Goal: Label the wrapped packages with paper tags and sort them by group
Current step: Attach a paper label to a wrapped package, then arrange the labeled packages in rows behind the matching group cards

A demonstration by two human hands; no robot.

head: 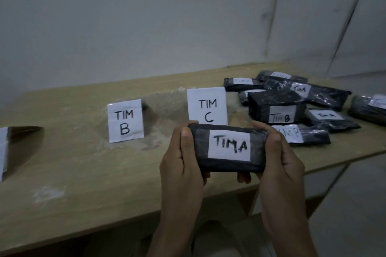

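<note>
A black wrapped package (200, 152) with a white tag reading "TIM A" is held above the table's front edge. My left hand (181, 165) grips its left end and my right hand (279, 158) grips its right end, thumbs on top. Folded paper signs stand on the table: "TIM B" (125, 121) and "TIM C" (206, 106). A third sign (3, 148) is cut off at the left edge. A heap of several tagged black packages (292, 102) lies at the right; tags reading "TIM A" and "TIM B" show among them.
The wooden table (73, 169) stands against a pale wall. Its front edge runs below my wrists, and its right corner ends near the package heap. White floor tiles show at the lower right.
</note>
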